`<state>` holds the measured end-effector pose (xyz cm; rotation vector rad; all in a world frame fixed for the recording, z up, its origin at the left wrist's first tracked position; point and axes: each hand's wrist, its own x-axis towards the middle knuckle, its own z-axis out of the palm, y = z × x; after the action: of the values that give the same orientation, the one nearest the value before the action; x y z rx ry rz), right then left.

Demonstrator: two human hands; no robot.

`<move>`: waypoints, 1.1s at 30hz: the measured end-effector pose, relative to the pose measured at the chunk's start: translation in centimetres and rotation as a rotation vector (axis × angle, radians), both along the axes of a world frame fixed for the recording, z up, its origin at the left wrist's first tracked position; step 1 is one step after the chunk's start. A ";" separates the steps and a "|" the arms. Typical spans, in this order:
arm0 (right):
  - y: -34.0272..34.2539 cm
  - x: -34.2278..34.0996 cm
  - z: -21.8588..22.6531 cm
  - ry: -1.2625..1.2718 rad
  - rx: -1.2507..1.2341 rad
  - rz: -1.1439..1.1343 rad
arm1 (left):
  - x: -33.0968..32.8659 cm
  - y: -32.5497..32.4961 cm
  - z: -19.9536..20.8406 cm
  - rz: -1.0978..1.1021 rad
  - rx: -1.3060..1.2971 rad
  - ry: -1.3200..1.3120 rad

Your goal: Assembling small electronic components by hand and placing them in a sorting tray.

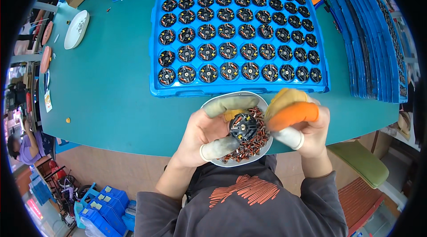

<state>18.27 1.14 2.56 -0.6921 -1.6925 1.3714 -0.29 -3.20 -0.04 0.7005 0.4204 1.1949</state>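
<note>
My left hand point(205, 132), with pale finger cots on its thumb and fingers, grips a round black plastic part point(243, 126) that carries small copper-coloured and yellow pieces. It holds the part above a white bowl point(212, 100) filled with small reddish-brown rod-like pieces point(254, 144). On the right of the part, my right hand point(302, 119) wears yellow, orange and white finger cots. Its fingertips are brought together at the bowl's right side, close to the black part. Whatever lies between them is hidden and blurred.
Beyond the bowl, a blue tray point(200, 86) holds rows of similar round black parts on the green table point(111, 108). Stacked blue trays point(356, 37) stand at the right. A white dish point(76, 30) sits far left. A green stool seat point(362, 163) is at the lower right.
</note>
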 end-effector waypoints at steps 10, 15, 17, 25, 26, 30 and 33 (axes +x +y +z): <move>-0.1 -0.8 0.2 -0.055 0.008 0.052 | 0.3 -0.2 1.2 0.011 -0.188 0.193; -0.1 -0.7 -0.2 -0.030 -0.038 0.054 | 0.3 -0.2 1.0 -0.003 -0.206 0.131; -0.1 -0.7 -0.2 -0.027 -0.036 0.049 | 0.4 -0.2 0.9 -0.004 -0.202 0.130; 0.0 -0.7 0.1 -0.105 0.050 0.054 | 0.3 -0.2 0.6 -0.003 -0.180 0.142; 0.1 -0.6 0.1 -0.106 0.050 0.052 | 0.3 -0.1 0.5 -0.005 -0.180 0.142; 0.2 -0.7 0.2 -0.328 0.557 -0.020 | 0.4 0.1 0.1 0.004 -0.128 0.029; -0.2 -0.7 0.4 -0.423 0.671 -0.028 | 0.6 -0.1 0.0 0.036 -0.042 0.060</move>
<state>17.58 0.90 3.00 -0.6240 -2.2926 0.5750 0.27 -3.33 0.01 0.6969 0.5089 1.1982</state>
